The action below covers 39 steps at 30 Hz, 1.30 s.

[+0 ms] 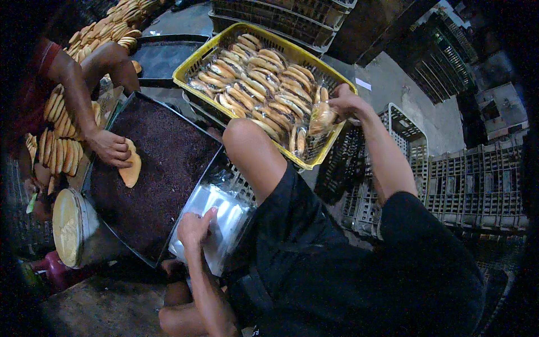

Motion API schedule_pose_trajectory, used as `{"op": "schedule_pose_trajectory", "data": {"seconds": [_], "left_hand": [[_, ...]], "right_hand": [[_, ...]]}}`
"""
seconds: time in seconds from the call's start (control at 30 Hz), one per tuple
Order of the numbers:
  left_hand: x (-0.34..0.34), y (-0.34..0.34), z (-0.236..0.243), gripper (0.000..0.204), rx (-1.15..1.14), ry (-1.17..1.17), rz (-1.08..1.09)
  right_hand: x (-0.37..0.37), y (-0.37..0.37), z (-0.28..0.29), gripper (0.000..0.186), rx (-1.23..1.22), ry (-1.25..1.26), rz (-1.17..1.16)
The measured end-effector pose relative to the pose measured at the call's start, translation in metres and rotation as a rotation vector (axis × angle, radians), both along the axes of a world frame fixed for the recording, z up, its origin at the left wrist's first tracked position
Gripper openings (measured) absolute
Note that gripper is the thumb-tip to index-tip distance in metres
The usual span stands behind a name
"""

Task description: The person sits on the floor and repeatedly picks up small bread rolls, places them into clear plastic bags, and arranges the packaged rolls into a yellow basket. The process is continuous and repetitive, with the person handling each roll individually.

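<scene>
My right hand is closed on a bagged bun at the right end of a yellow crate. Several rows of filled buns in clear wrappers fill that crate. Lower down, my left hand rests on a stack of clear plastic bags, thumb stretched away from the other fingers. Left of the bags lies a wide tray of dark sprinkles. Over it, another person's hand holds a split-looking plain bun against the sprinkles.
Piles of unwrapped buns lie at the far left, with more buns behind. A tub of pale cream stands beside the tray. Plastic crates are stacked on the right, and dark crates at the back. My bent knee rises beside the yellow crate.
</scene>
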<state>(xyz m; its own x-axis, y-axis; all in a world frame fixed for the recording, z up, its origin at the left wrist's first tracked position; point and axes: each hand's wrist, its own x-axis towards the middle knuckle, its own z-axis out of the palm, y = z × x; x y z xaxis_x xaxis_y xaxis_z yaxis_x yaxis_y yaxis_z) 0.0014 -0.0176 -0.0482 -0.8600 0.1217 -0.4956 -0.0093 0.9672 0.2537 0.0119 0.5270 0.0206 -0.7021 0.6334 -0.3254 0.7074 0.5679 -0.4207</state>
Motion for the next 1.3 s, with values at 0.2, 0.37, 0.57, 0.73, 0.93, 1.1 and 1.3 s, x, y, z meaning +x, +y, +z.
{"op": "schedule_pose_trajectory", "data": {"seconds": [0.2,0.37,0.57,0.73,0.93,1.1,1.3], "left_hand": [[0.002,0.006,0.020,0.066,0.096,-0.132,0.126],[-0.003,0.008,0.007,0.064,0.006,-0.047,0.018],[-0.005,0.006,0.022,0.071,0.064,-0.179,0.157],[-0.009,-0.002,0.001,0.076,-0.026,-0.121,0.087],[-0.011,0.005,0.002,0.080,-0.057,-0.116,0.095],[-0.007,-0.011,-0.015,0.081,-0.045,-0.094,0.097],[-0.006,0.006,0.004,0.078,-0.011,-0.061,0.073]], "right_hand": [[0.026,0.007,0.047,0.080,0.373,0.085,-0.022],[0.026,0.029,-0.009,0.076,0.607,0.270,-0.112],[0.008,-0.115,-0.087,0.078,-0.252,0.429,-0.324],[-0.004,-0.121,-0.162,0.106,-0.417,0.334,-0.766],[-0.023,-0.132,-0.194,0.103,-0.804,0.432,-0.868],[0.003,-0.127,-0.137,0.076,0.002,0.313,-0.370],[0.004,0.036,-0.059,0.070,0.760,0.115,0.242]]}}
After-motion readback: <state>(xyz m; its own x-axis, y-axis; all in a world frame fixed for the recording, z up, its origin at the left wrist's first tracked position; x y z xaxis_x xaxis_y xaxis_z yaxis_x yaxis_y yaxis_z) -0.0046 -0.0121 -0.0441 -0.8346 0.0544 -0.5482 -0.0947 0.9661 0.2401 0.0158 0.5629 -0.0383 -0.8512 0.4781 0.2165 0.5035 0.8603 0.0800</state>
